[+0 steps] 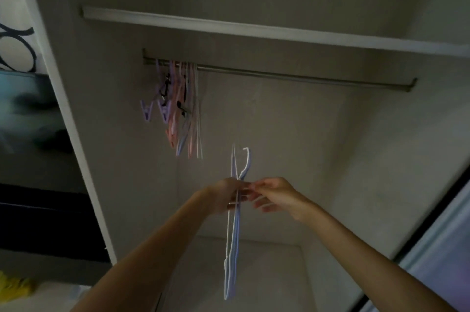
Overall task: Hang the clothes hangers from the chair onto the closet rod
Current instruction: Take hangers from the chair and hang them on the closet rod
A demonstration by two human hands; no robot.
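The left hand (226, 197) grips thin pale hangers (235, 225) upright, below the closet rod (279, 75). The right hand (273, 194) pinches them near the hooks. Other hangers (183, 108) hang at the rod's left end.

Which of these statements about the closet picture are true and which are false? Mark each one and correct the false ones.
1. A bunch of hangers already hangs at the left end of the rod. True.
2. The left hand grips thin hangers below the rod. True.
3. The held hangers are already hooked on the rod. False: their hooks are well below it, not touching.
4. The right hand hangs idle at the person's side. False: it reaches in to the held hangers, fingertips at them.
5. A shelf runs above the rod. True.
6. The right part of the rod is crowded with clothes. False: nothing hangs there.
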